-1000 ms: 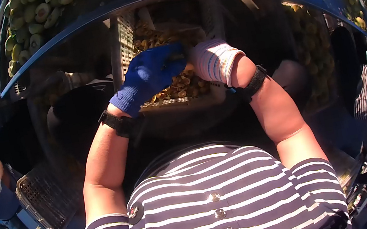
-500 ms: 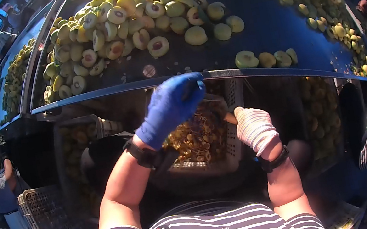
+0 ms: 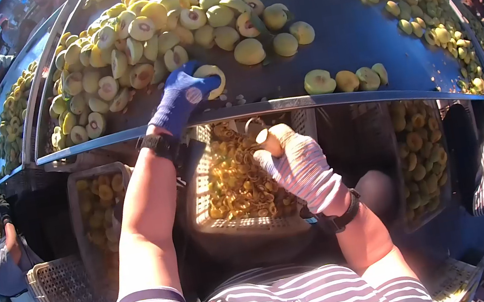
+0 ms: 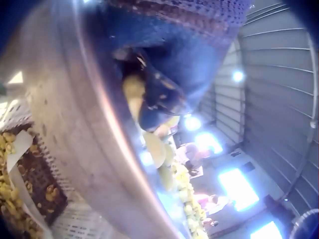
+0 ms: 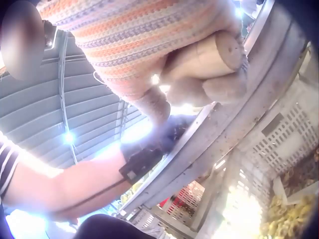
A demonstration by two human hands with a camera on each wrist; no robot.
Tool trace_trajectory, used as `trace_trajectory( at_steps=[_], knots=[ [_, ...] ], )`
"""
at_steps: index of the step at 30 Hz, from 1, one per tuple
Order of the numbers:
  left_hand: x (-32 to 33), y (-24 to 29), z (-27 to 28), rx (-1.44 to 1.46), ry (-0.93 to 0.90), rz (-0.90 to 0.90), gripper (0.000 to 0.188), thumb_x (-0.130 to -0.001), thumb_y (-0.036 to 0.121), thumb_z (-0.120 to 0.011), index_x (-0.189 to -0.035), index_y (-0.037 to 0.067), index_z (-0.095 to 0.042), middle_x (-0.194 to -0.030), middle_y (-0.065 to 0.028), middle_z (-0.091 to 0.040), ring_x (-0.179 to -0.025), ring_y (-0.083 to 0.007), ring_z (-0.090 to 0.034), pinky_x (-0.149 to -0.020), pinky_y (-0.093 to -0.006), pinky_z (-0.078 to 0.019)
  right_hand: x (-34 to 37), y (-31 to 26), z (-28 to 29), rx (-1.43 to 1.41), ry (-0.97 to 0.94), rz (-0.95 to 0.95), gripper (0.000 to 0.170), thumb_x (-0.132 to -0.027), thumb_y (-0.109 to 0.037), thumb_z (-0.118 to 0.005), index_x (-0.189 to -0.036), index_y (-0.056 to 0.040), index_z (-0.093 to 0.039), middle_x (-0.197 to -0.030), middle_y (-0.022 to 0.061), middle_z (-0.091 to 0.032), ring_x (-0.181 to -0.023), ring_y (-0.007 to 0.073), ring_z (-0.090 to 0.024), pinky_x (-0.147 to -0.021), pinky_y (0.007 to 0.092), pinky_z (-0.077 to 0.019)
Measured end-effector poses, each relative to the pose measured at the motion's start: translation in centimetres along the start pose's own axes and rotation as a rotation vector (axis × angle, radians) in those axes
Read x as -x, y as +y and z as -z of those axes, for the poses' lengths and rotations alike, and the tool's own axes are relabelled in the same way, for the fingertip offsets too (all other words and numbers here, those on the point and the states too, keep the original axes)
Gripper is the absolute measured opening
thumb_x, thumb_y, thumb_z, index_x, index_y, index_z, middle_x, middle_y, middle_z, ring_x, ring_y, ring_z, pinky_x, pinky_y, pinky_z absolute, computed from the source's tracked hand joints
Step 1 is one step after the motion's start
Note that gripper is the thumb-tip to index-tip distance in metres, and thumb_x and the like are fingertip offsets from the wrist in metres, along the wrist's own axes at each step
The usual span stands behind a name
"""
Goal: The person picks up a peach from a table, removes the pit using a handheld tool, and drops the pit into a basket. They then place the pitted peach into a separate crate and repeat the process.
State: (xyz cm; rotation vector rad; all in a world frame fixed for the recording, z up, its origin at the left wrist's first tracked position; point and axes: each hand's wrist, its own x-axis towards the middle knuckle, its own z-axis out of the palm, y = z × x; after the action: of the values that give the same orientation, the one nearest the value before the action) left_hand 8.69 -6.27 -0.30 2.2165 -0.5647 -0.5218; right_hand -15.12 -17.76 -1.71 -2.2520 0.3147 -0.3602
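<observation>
My left hand [image 3: 182,97], in a blue knit glove, grips a halved peach [image 3: 215,78] at the near side of the metal table. In the left wrist view the blue glove is dark and close to the camera, with pale fruit by its fingers. Over the crate, my right hand [image 3: 304,169], in a striped knit glove, holds a wooden-handled coring tool [image 3: 269,144]. A curved metal loop shows beyond the handle in the head view. The right wrist view shows the fingers curled round the wooden handle [image 5: 204,59].
Halved peaches [image 3: 134,41] are heaped on the table, with several more near its raised metal edge [image 3: 310,101]. Below stands a white plastic crate [image 3: 199,200] of cut scraps. Fruit-filled crates flank it, and other people work at both sides.
The hands were together over the crate, then parted. My left hand has reached forward over the table edge and taken hold of a peach half; my right hand keeps the tool over the crate.
</observation>
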Motion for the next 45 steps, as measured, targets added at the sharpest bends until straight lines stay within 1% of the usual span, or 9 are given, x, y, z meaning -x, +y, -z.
trace_trajectory(
  at_steps=[3,6,9,13,19,24,32,39,45],
  knots=[
    [5.3,0.2,1.5,0.612,-0.066,-0.163,0.040,-0.081,0.024,-0.077,-0.111,0.001,-0.066,-0.100,-0.0054,-0.068,-0.092,-0.0118,-0.064,-0.080,-0.0269,-0.0534,-0.6,-0.4,-0.9,-0.212,0.014,0.072,0.026,-0.084,-0.004,-0.073,-0.108,-0.0047,-0.062,-0.088,0.0114,-0.067,-0.081,0.0226,-0.065,-0.073,0.0336,-0.0513],
    [9.4,-0.3,0.5,1.011,-0.209,-0.153,0.034,-0.082,0.012,-0.076,-0.112,0.001,-0.065,-0.106,-0.0081,-0.068,-0.101,-0.0155,-0.065,-0.092,-0.0294,-0.0512,-1.2,-4.0,-2.2,-0.388,-0.068,-0.037,0.034,-0.084,-0.019,-0.075,-0.111,-0.0039,-0.062,-0.089,0.0191,-0.067,-0.088,0.0399,-0.066,-0.075,0.0440,-0.0525],
    [13.5,-0.7,0.4,0.157,0.317,-0.703,0.039,-0.087,-0.002,-0.069,-0.125,-0.003,-0.060,-0.127,-0.0176,-0.065,-0.116,-0.0263,-0.064,-0.104,-0.0335,-0.0468,-2.2,-4.4,-4.8,-0.352,-0.227,-0.056,0.039,-0.086,-0.028,-0.074,-0.111,-0.0014,-0.063,-0.091,0.0215,-0.066,-0.090,0.0429,-0.064,-0.079,0.0472,-0.0499],
    [14.3,-2.2,1.1,0.248,0.351,-0.641,0.046,-0.087,-0.004,-0.068,-0.132,-0.003,-0.055,-0.133,-0.0196,-0.062,-0.116,-0.0281,-0.065,-0.100,-0.0352,-0.0508,-2.2,-4.6,-5.0,-0.424,-0.222,-0.079,0.037,-0.084,-0.027,-0.077,-0.108,-0.0031,-0.062,-0.090,0.0203,-0.067,-0.092,0.0425,-0.065,-0.078,0.0456,-0.0511],
    [12.8,-6.2,-0.4,0.211,0.418,-0.818,0.057,-0.093,-0.001,-0.067,-0.145,0.001,-0.044,-0.134,-0.0222,-0.061,-0.112,-0.0263,-0.066,-0.097,-0.0360,-0.0527,-2.0,-4.9,-5.1,0.187,-0.054,0.269,0.031,-0.082,-0.019,-0.080,-0.099,-0.0036,-0.060,-0.082,0.0167,-0.069,-0.074,0.0390,-0.068,-0.066,0.0420,-0.0550],
    [13.0,-5.4,-0.8,0.643,0.206,-0.587,0.047,-0.099,0.003,-0.061,-0.143,-0.003,-0.044,-0.126,-0.0187,-0.064,-0.107,-0.0207,-0.064,-0.093,-0.0339,-0.0545,-2.4,-4.7,-5.7,0.336,-0.073,0.305,0.027,-0.085,-0.020,-0.077,-0.098,-0.0050,-0.059,-0.078,0.0154,-0.067,-0.072,0.0374,-0.068,-0.063,0.0419,-0.0550],
    [13.8,-5.4,-0.9,0.422,0.301,-0.560,0.037,-0.102,0.013,-0.060,-0.133,-0.005,-0.052,-0.117,-0.0138,-0.067,-0.098,-0.0186,-0.066,-0.093,-0.0333,-0.0540,-1.9,-5.4,-5.8,0.330,-0.136,0.320,0.026,-0.088,-0.023,-0.074,-0.099,-0.0054,-0.059,-0.076,0.0163,-0.066,-0.071,0.0384,-0.067,-0.062,0.0441,-0.0536],
    [13.7,-4.8,-0.6,0.940,0.049,-0.323,0.031,-0.105,0.023,-0.053,-0.114,-0.005,-0.065,-0.099,-0.0101,-0.071,-0.089,-0.0151,-0.067,-0.083,-0.0307,-0.0550,-2.0,-4.9,-6.1,0.349,-0.266,0.120,0.018,-0.084,-0.014,-0.068,-0.099,-0.0056,-0.062,-0.081,0.0164,-0.067,-0.078,0.0382,-0.067,-0.070,0.0453,-0.0535],
    [13.6,-4.6,-0.3,0.727,0.108,-0.338,0.043,-0.105,0.034,-0.049,-0.103,-0.004,-0.068,-0.091,-0.0087,-0.071,-0.083,-0.0159,-0.069,-0.080,-0.0290,-0.0548,-1.9,-4.5,-6.7,0.360,-0.418,0.208,0.024,-0.088,-0.013,-0.060,-0.111,-0.0141,-0.064,-0.086,0.0165,-0.069,-0.080,0.0354,-0.069,-0.068,0.0451,-0.0553]
  ],
)
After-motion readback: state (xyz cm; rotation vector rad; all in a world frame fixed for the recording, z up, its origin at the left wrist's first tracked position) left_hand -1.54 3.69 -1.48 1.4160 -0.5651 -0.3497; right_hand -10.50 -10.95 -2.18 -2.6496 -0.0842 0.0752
